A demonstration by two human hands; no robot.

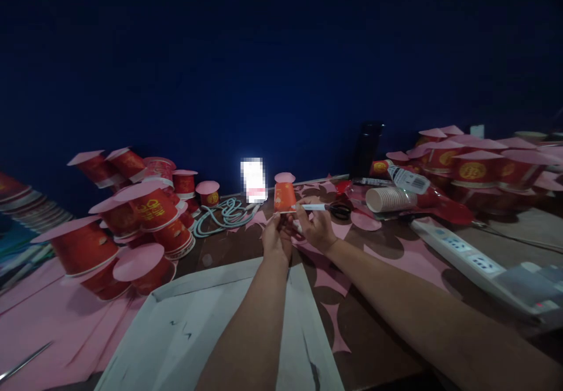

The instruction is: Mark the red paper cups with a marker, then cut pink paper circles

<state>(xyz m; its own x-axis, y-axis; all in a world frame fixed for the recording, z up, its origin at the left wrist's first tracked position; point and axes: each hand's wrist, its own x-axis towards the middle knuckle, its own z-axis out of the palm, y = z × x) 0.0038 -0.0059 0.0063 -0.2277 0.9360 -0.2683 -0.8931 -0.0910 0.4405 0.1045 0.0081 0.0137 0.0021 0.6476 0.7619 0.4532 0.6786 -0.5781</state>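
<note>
My left hand (276, 237) is closed around the base of an upside-down red paper cup (284, 196) with a pink paper disc (285, 177) on top. My right hand (313, 224) is closed on a white pen (310, 207), its tip at the cup's lower edge. Both hands are over the brown table (387, 262), just past a white paper sheet (193, 326). Black-handled scissors (341, 208) lie right behind the pen.
Piles of red cups capped with pink discs stand at left (145, 215) and at right (470, 168). A sleeve of stacked cups (391, 199), a white power strip (461, 253), a coiled cable (224, 214), a glowing phone (254, 181), pink paper scraps (391, 256) and a dark bottle (367, 148) surround the hands.
</note>
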